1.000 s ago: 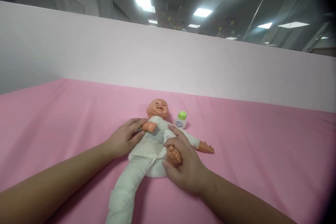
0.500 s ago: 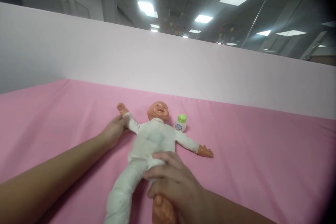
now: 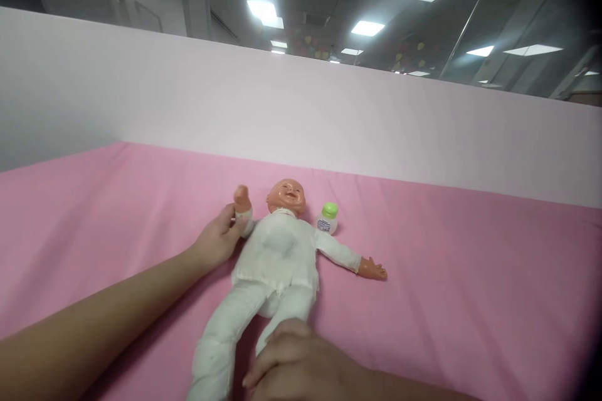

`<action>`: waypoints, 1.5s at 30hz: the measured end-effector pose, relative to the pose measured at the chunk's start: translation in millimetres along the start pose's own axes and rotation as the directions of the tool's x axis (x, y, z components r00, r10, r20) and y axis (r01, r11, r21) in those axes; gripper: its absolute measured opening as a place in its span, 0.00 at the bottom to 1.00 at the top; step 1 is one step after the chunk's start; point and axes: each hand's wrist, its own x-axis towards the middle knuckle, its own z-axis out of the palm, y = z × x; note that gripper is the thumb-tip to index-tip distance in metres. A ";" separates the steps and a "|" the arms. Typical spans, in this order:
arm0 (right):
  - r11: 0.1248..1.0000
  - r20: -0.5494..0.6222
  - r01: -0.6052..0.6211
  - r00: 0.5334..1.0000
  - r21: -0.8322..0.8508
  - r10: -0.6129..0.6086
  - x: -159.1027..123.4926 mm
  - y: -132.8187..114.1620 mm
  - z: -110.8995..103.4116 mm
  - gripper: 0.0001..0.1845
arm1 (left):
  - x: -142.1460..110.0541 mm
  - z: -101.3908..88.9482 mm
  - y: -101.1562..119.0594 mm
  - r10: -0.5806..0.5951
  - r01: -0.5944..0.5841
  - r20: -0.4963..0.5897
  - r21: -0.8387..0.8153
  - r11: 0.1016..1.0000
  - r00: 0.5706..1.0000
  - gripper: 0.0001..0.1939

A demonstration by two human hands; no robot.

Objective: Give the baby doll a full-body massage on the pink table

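Observation:
A baby doll (image 3: 275, 250) in a white suit lies on its back on the pink sheet (image 3: 446, 276), head toward the far wall. My left hand (image 3: 217, 239) is closed around the doll's arm near the wrist and holds that arm raised beside the head. My right hand (image 3: 294, 366) sits at the bottom edge, fingers curled over the lower end of the doll's leg; the foot is hidden under it. The doll's other arm lies stretched out to the right, and its other leg lies straight toward me.
A small white bottle with a green cap (image 3: 327, 217) stands on the sheet just right of the doll's head. A pale partition wall (image 3: 329, 119) runs along the far side of the pink surface.
My right hand drew the doll's bent leg down and out straight toward me. My left hand left the chest, took the doll's arm, swung it outward, then lifted it beside the head.

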 end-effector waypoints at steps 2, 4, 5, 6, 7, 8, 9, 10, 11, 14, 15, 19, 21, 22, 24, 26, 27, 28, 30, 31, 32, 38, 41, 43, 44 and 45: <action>0.996 -0.046 -0.082 0.996 -0.042 0.080 7.9 -12.4 -21.2 0.16 | -6.1 0.4 6.8 0.123 -0.142 0.121 0.158 0.977 0.985 0.26; 0.965 -0.127 -0.198 0.976 -0.173 0.178 14.1 -23.9 -38.5 0.14 | -8.7 1.4 7.9 0.236 -0.280 0.205 0.224 0.933 0.950 0.28; 0.939 -0.160 -0.245 0.964 -0.242 0.211 16.1 -27.4 -44.7 0.14 | -8.8 2.1 6.4 0.269 -0.320 0.218 0.247 0.915 0.938 0.29; 0.908 -0.189 -0.293 0.951 -0.300 0.245 17.3 -28.7 -49.5 0.15 | -8.3 3.0 3.9 0.282 -0.336 0.223 0.265 0.904 0.933 0.30; 0.877 -0.210 -0.342 0.936 -0.338 0.284 17.6 -27.5 -52.9 0.16 | -7.5 3.7 1.1 0.283 -0.339 0.223 0.277 0.899 0.933 0.30; 0.849 -0.228 -0.395 0.915 -0.351 0.332 17.3 -24.1 -55.4 0.19 | -6.7 4.3 -1.5 0.280 -0.338 0.223 0.285 0.897 0.934 0.30; 0.823 -0.246 -0.455 0.888 -0.340 0.389 16.4 -18.9 -57.2 0.21 | -5.9 4.6 -3.6 0.279 -0.337 0.223 0.289 0.896 0.934 0.29; 0.799 -0.267 -0.514 0.855 -0.312 0.446 15.3 -12.7 -58.6 0.22 | -5.4 4.7 -4.7 0.279 -0.337 0.222 0.292 0.895 0.934 0.29; 0.779 -0.285 -0.565 0.821 -0.273 0.495 14.0 -6.2 -59.9 0.23 | -5.3 4.5 -4.8 0.279 -0.336 0.221 0.291 0.896 0.935 0.29; 0.746 -0.319 -0.646 0.750 -0.163 0.580 10.4 8.7 -62.7 0.25 | -6.5 3.6 -0.5 0.272 -0.328 0.220 0.275 0.904 0.937 0.29; 0.747 -0.325 -0.649 0.744 -0.144 0.584 9.5 11.3 -63.1 0.25 | -7.0 3.4 1.3 0.271 -0.324 0.218 0.260 0.910 0.937 0.29; 0.799 -0.337 -0.580 0.793 -0.161 0.508 8.1 9.9 -62.5 0.27 | -3.0 3.4 -1.0 0.173 -0.195 0.165 0.128 0.972 0.971 0.25; 0.830 -0.333 -0.525 0.829 -0.186 0.449 10.4 3.7 -63.0 0.28 | 4.4 2.8 -9.4 0.028 -0.027 0.070 -0.022 0.999 0.997 0.24; 0.843 -0.327 -0.501 0.844 -0.196 0.425 12.5 -0.4 -63.7 0.29 | 9.2 2.0 -14.6 -0.060 0.063 0.023 -0.144 0.988 0.998 0.25; 0.857 -0.300 -0.473 0.863 -0.204 0.406 17.7 -9.1 -65.3 0.30 | 19.4 -0.7 -24.1 -0.240 0.208 -0.015 -0.444 0.871 0.971 0.22; 0.868 -0.254 -0.460 0.876 -0.187 0.409 21.8 -15.7 -63.6 0.32 | 28.2 -4.7 -29.8 -0.365 0.291 0.023 -0.652 0.700 0.931 0.16; 0.882 -0.226 -0.442 0.887 -0.165 0.402 22.3 -17.2 -60.0 0.33 | 31.3 -6.8 -30.9 -0.404 0.312 0.041 -0.705 0.637 0.914 0.13; 0.903 -0.187 -0.407 0.906 -0.138 0.380 21.4 -17.1 -54.0 0.32 | 33.3 -8.9 -30.7 -0.428 0.325 0.051 -0.733 0.598 0.902 0.10; 0.953 -0.078 -0.292 0.955 -0.080 0.286 14.9 -12.6 -33.8 0.27 | 34.9 -12.0 -28.1 -0.453 0.334 0.055 -0.754 0.565 0.890 0.06; 0.972 0.013 -0.225 0.974 -0.062 0.226 9.8 -8.8 -20.3 0.21 | 34.7 -12.9 -26.2 -0.463 0.338 0.057 -0.762 0.552 0.885 0.05; 0.985 0.105 -0.165 0.980 -0.060 0.170 4.1 -4.4 -5.5 0.17 | 34.2 -13.2 -24.4 -0.469 0.342 0.060 -0.766 0.545 0.881 0.05; 0.972 0.168 -0.126 0.973 -0.200 0.160 -17.8 14.7 49.4 0.22 | 27.2 -6.9 -24.6 -0.387 0.289 0.019 -0.699 0.654 0.922 0.11; 0.987 0.094 -0.072 0.992 -0.142 0.086 -10.3 9.5 32.1 0.18 | 17.2 -2.1 -23.2 -0.213 0.151 -0.086 -0.458 0.876 0.973 0.19; 0.991 0.014 -0.061 0.998 -0.121 0.064 0.1 -1.7 9.6 0.14 | 8.6 0.0 -18.0 -0.059 0.044 -0.086 -0.169 0.985 0.995 0.22; 0.988 -0.008 -0.085 0.996 -0.130 0.085 5.8 -9.0 -2.4 0.10 | 4.5 0.6 -14.6 0.025 -0.027 -0.055 -0.023 0.999 0.998 0.22; 0.980 -0.024 -0.110 0.994 -0.167 0.107 11.2 -16.6 -13.8 0.07 | 0.9 1.0 -11.0 0.111 -0.110 -0.007 0.101 0.989 0.994 0.22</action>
